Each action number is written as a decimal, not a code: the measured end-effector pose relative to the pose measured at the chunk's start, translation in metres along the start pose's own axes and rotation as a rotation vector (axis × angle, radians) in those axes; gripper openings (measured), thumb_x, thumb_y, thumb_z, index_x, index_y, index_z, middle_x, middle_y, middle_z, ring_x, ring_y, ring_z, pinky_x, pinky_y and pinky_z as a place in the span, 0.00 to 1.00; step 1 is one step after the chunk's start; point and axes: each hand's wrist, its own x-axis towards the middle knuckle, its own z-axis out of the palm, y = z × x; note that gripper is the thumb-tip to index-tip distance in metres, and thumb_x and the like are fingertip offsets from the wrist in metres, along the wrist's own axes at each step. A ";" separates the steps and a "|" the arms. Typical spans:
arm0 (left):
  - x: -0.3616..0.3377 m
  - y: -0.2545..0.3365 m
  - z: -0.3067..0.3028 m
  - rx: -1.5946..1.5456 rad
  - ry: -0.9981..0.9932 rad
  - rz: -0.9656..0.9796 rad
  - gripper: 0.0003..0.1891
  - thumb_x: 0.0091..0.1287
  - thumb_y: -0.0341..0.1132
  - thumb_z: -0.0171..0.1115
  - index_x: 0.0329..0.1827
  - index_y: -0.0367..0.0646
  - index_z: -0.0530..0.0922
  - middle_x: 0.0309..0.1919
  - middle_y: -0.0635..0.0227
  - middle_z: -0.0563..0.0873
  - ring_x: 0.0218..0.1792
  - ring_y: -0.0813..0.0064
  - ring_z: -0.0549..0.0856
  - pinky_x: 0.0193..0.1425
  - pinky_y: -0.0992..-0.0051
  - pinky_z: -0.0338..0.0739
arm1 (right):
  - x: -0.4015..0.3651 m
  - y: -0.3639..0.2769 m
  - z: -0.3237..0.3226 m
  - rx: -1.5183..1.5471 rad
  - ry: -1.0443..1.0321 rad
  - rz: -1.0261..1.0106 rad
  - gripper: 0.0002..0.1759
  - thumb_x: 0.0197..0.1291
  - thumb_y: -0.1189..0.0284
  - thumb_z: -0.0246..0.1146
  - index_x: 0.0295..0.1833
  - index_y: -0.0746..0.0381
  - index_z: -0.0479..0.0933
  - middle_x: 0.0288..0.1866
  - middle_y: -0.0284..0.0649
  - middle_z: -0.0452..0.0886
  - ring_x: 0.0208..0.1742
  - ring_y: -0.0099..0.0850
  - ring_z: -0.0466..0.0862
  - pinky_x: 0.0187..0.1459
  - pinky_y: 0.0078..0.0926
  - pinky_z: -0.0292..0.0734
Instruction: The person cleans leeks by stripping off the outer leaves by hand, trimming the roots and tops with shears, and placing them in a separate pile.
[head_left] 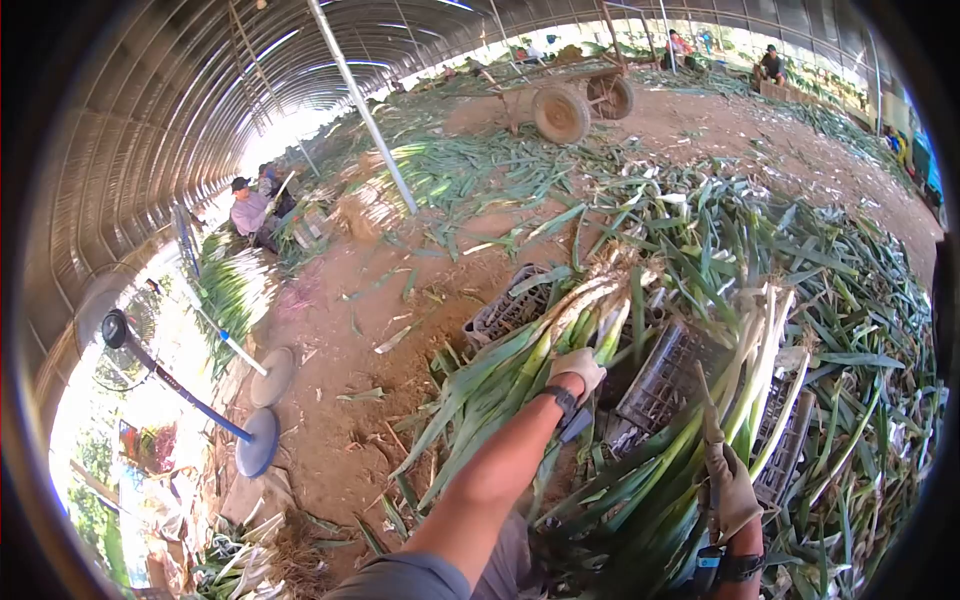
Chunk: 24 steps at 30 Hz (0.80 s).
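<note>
My left hand (pixel 578 370), in a pale work glove with a dark watch at the wrist, is closed around the stalks of a leek bundle (pixel 540 350). That bundle lies over a dark plastic crate (pixel 515 305), its pale roots pointing away from me. Low on the right, my gloved right hand (pixel 735 495) is closed around a narrow, pointed, knife-like tool (pixel 705 400) that points upward. Beside it a second group of leeks (pixel 755 380) leans across another black crate (pixel 672 375), roots up and green leaves toward me. The right fingers are partly hidden.
Loose leek leaves (pixel 850 400) are heaped on the right. A two-wheeled cart (pixel 565 110) stands farther back. A metal pole (pixel 365 110) rises from the dirt floor. Fans on round bases (pixel 258 440) stand at left. Another person (pixel 255 212) sits among leeks; others sit far off.
</note>
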 end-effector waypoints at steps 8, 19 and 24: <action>-0.068 0.012 0.023 -0.749 -0.016 0.282 0.29 0.67 0.45 0.65 0.64 0.33 0.74 0.52 0.46 0.85 0.52 0.54 0.84 0.61 0.64 0.77 | -0.009 -0.017 0.009 -0.024 -0.012 0.014 0.41 0.68 0.35 0.52 0.61 0.66 0.74 0.23 0.34 0.74 0.17 0.22 0.71 0.18 0.23 0.64; -0.053 0.067 0.048 -0.476 -0.137 0.280 0.30 0.65 0.57 0.62 0.50 0.33 0.83 0.44 0.45 0.87 0.45 0.51 0.87 0.52 0.59 0.80 | -0.046 0.007 0.021 -0.214 0.032 0.059 0.28 0.74 0.51 0.55 0.62 0.65 0.75 0.32 0.30 0.77 0.26 0.17 0.70 0.27 0.18 0.67; -0.061 0.078 0.047 -0.650 -0.153 0.329 0.22 0.65 0.42 0.68 0.53 0.32 0.82 0.43 0.52 0.88 0.42 0.65 0.87 0.51 0.67 0.80 | -0.051 0.003 0.024 -0.656 0.075 -0.162 0.31 0.75 0.49 0.48 0.63 0.67 0.71 0.47 0.62 0.83 0.52 0.59 0.82 0.54 0.49 0.75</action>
